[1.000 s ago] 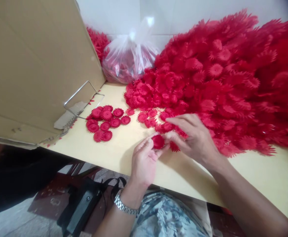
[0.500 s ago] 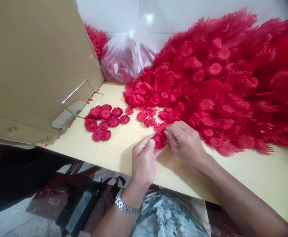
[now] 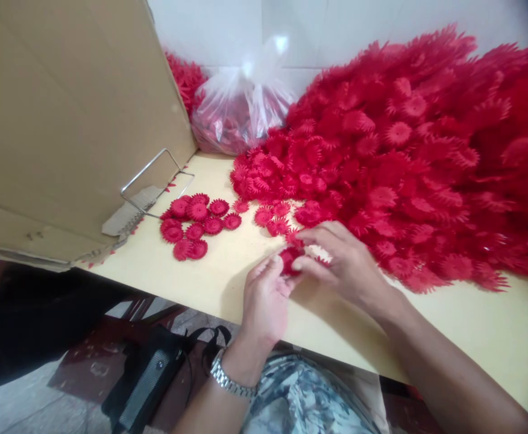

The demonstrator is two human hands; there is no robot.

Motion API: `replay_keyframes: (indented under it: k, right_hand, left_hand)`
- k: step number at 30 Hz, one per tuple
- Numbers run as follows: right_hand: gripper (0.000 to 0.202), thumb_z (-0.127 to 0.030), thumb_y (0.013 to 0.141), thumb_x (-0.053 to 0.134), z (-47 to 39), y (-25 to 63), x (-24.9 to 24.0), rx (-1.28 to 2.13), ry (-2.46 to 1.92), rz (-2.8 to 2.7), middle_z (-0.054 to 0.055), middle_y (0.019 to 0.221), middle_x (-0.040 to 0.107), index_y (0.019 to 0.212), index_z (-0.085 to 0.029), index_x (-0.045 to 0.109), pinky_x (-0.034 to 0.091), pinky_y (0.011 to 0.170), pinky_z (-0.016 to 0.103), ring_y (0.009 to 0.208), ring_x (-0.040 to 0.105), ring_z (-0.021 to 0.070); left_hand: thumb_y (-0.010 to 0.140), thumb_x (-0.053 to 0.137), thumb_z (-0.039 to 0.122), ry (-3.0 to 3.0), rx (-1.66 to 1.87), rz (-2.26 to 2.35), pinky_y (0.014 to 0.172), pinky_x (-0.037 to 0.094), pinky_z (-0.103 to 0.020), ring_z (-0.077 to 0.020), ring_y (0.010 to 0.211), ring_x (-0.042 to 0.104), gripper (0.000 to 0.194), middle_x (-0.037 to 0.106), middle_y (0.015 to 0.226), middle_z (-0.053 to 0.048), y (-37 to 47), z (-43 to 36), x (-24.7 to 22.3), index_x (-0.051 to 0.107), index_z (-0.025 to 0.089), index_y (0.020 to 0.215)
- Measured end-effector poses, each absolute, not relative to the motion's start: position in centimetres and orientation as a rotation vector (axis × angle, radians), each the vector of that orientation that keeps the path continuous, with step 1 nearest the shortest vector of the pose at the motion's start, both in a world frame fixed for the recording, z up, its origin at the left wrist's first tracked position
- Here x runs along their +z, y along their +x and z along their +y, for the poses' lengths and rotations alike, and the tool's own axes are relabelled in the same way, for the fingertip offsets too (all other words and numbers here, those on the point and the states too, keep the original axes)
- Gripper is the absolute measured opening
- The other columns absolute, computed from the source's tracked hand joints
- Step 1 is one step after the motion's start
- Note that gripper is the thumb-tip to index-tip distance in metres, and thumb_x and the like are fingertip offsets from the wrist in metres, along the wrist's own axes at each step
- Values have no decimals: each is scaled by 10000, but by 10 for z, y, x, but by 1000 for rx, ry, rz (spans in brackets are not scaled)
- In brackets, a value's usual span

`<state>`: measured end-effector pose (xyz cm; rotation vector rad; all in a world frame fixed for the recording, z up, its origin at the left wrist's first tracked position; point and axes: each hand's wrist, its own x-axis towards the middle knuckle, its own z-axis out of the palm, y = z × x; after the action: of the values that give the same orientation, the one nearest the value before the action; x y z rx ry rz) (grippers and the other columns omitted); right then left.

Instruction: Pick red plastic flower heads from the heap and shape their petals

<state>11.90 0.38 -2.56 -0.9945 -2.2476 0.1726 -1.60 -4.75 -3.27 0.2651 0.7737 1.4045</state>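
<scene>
My left hand (image 3: 266,298), with a metal watch on its wrist, grips a red flower piece (image 3: 290,260) between thumb and fingers above the table's front part. From the right, my right hand (image 3: 343,262) reaches over the same piece, its thumb and forefinger spread around the upper edge, the thumb against it. Several round red flower pieces (image 3: 198,211) lie in a cluster to the left. Behind my hands, a few loose red pieces (image 3: 277,226) lie beside a large heap of red flower pieces (image 3: 395,163).
A large cardboard box (image 3: 74,120) stands at the left, with a bent metal wire frame (image 3: 144,167) at its side. A tied clear plastic bag (image 3: 241,114) of red pieces rests by the wall. A black bag (image 3: 149,374) is below the table (image 3: 485,337).
The thumb and forefinger of my right hand have spread apart around the red piece. My left hand still holds it. The whole view has shifted slightly.
</scene>
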Motion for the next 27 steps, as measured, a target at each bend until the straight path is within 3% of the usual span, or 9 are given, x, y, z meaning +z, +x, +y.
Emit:
replay_keyframes:
  k: [2,5,7,15,19,27]
  right_hand:
    - [134,-290,823,619,-1,112,-26,400,-969,-2263,44,779,594,887,-175,596,444,616,262,731,540,162]
    - [18,-187,835,590,-3,108,-27,482,-900,-2238,19,725,565,847,-181,578,426,587,244,705,527,147]
    - [86,-114,853,528,-2,108,-28,474,-860,-2221,14,716,570,848,-185,576,421,580,231,702,530,139]
    - [204,-83,874,399,-8,100,-38,-41,-956,-2281,71,680,577,792,-148,574,432,611,310,677,516,198]
    - [156,-148,905,407,-9,99,-40,45,-994,-2254,75,787,595,964,-154,552,455,633,295,751,545,193]
    - [141,-107,878,434,-9,98,-39,-53,-891,-2300,86,775,588,794,-173,526,432,662,323,777,543,209]
  left_hand:
    - [842,532,171,304,1381,779,856,502,-370,-111,666,604,173,673,750,-57,-14,-49,-34,679,85,872]
    - [835,548,187,344,1374,836,828,508,-348,-126,700,619,177,676,756,-58,-11,-52,-36,689,100,897]
    - [827,558,191,364,1373,859,823,508,-341,-144,760,631,176,684,801,-64,-10,-54,-37,692,117,913]
    - [799,597,223,391,1410,935,814,506,-326,-170,879,630,193,693,917,-67,-10,-53,-39,685,150,954]
    - [791,613,234,365,1425,927,810,507,-324,-164,834,641,131,693,825,-53,-12,-53,-37,683,143,856]
    - [769,641,290,370,1431,979,789,517,-316,-167,818,646,174,684,773,-46,-8,-54,-38,686,135,833]
